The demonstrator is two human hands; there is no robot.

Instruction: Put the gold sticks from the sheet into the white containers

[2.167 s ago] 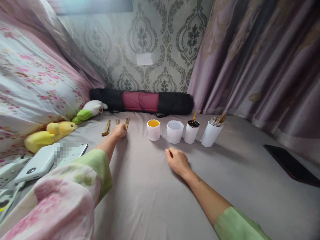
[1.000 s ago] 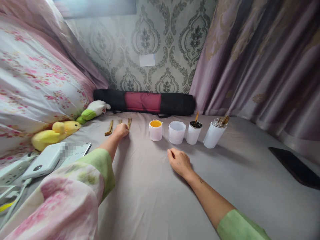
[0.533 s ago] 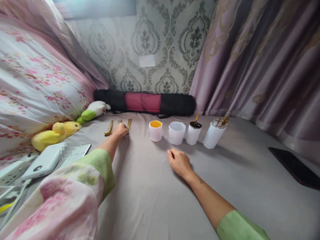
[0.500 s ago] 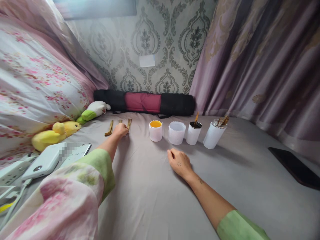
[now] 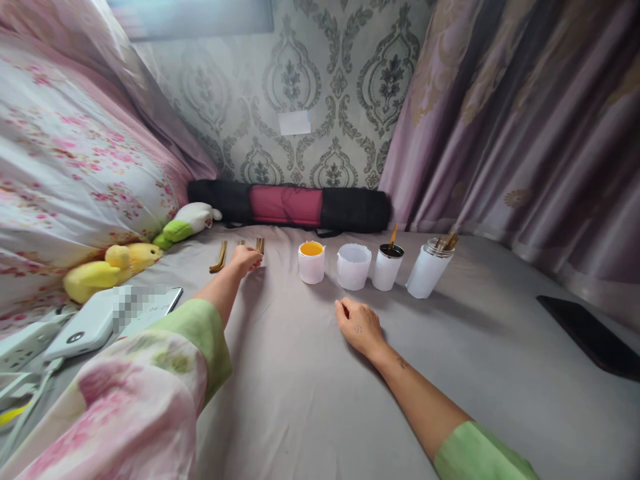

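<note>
My left hand (image 5: pixel 247 259) reaches to the far left part of the grey sheet. Its fingers are closed around the near end of a bundle of slim golden-brown sticks (image 5: pixel 260 245), whose far ends show beyond the fingers. Another such bundle (image 5: pixel 241 243) is mostly hidden behind the hand, and a third bundle (image 5: pixel 219 257) lies to its left. My right hand (image 5: pixel 359 325) rests on the sheet, loosely curled, with nothing visible in it. Beyond it stand a white cup of orange-yellow content (image 5: pixel 311 263), a translucent white cup (image 5: pixel 354 268) and a white cup of dark content (image 5: pixel 387 268).
A tilted white jar (image 5: pixel 427 270) holds several brown sticks. At right lies a black phone (image 5: pixel 590 337). Plush toys (image 5: pixel 117 263), a white power bank (image 5: pixel 93 323) and a power strip (image 5: pixel 25 347) line the left. A black-and-red roll (image 5: pixel 287 205) lies along the wall.
My left hand has shifted slightly right and toward me, with its fingers now at the right bundle. My right hand stays in place.
</note>
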